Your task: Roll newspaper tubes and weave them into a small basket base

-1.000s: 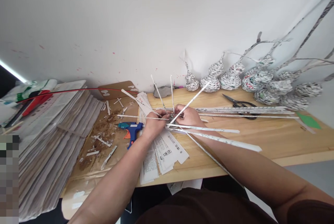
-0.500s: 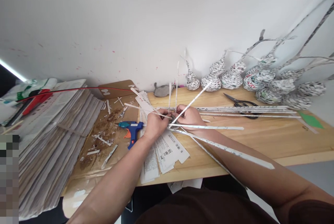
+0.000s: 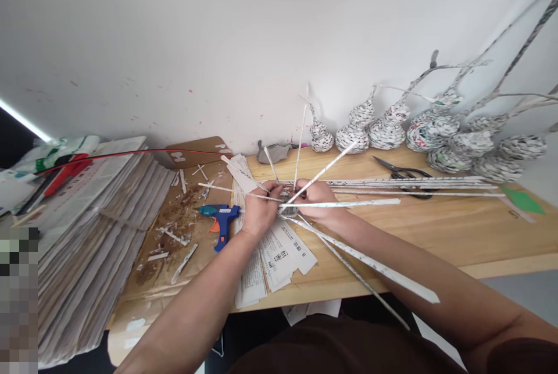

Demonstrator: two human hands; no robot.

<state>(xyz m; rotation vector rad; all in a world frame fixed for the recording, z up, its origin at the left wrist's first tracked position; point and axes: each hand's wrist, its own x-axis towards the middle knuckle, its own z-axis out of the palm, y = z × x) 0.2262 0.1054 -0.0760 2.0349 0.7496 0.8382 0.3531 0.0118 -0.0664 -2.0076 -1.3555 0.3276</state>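
A small woven paper piece point(image 3: 288, 206) with long white paper sticks fanning out from it is held between both hands, over the newspaper strips. My left hand point(image 3: 263, 205) pinches its left side, fingers closed near the base of a stick. On its right side, my right hand point(image 3: 314, 198) has its fingers curled round the rim. One thick stick point(image 3: 375, 257) points toward the lower right across my right forearm, and another point(image 3: 322, 170) slants up to the right. The fingertips are partly hidden by the sticks.
Left of my hands lie a blue glue gun point(image 3: 224, 225), paper scraps and a newspaper stack point(image 3: 100, 228). Newspaper strips point(image 3: 288, 252) lie beneath. Behind on the right are black scissors point(image 3: 399, 171), loose paper sticks point(image 3: 436, 185) and several woven paper gourds point(image 3: 387, 132).
The woven piece has turned and tilted slightly, showing more of its middle. Its upright sticks lean differently, and the lower right stick has swung downward. Both hands still hold it.
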